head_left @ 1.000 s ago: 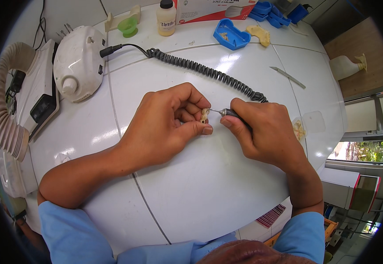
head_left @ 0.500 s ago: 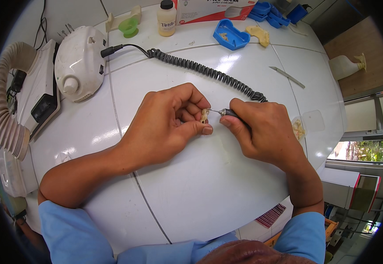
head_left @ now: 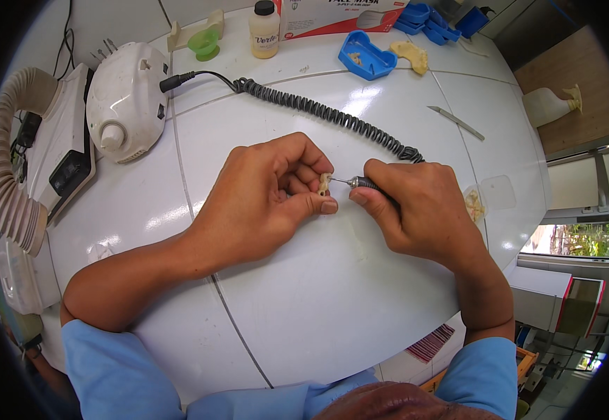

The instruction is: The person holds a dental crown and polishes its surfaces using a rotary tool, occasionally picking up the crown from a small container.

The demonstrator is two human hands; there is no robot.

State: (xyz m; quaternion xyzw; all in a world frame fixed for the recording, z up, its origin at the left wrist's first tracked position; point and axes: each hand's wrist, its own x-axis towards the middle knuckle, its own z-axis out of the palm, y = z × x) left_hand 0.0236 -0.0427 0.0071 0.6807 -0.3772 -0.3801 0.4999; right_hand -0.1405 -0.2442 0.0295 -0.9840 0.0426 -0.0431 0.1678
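Between the thumb and fingers of my left hand [head_left: 266,192] is a small cream-coloured dental piece [head_left: 324,185], tooth-like, with a dark hole at its lower end. My right hand [head_left: 420,210] grips a rotary handpiece [head_left: 364,183], dark-bodied with a metal nose. Its thin bur [head_left: 341,180] points left and its tip meets the upper part of the piece, though actual contact is too small to make out. A coiled black cord [head_left: 318,108] runs from behind my right hand to a white control unit [head_left: 128,101] with a knob.
Along the back stand a green rubber bowl [head_left: 205,45], a bottle with a black cap [head_left: 265,31] and a mask box [head_left: 343,17]. A blue tray [head_left: 367,56] and a knife blade [head_left: 456,122] lie to the right. A ribbed hose [head_left: 17,147] curves at far left.
The bur tip and handpiece nose have shifted very slightly down and to the left against the dental piece, which has tilted a little. Both hands otherwise keep their places.
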